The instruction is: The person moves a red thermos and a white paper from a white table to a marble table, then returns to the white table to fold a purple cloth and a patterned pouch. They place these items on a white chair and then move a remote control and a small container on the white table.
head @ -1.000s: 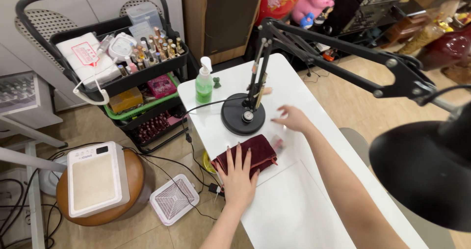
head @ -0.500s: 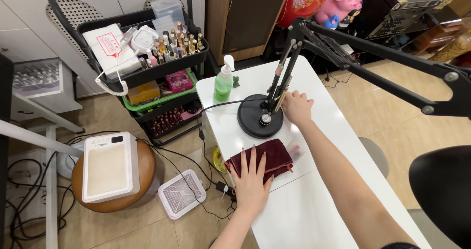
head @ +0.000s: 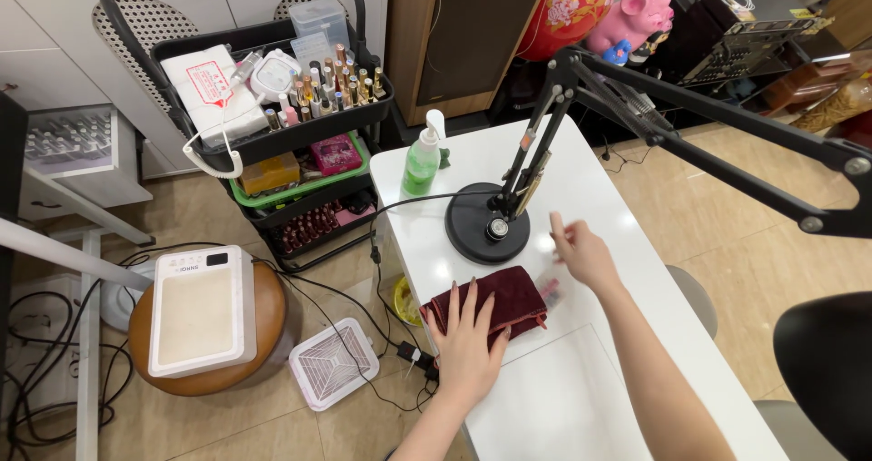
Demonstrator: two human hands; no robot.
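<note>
- Two hands work at the white table (head: 581,397), largest thing here.
- Black lamp base (head: 487,235): the right hand (head: 584,254) has left it and now hovers half open, empty.
- Folded dark red towel (head: 505,297) lies at the table's left edge, long axis across it; the left hand (head: 468,340) presses it flat, fingers spread.

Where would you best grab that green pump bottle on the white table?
Probably around the body of the green pump bottle, coming from the table's open right side. It stands upright, its pump head is narrow, and the lamp base sits nearer, clear of it.
</note>
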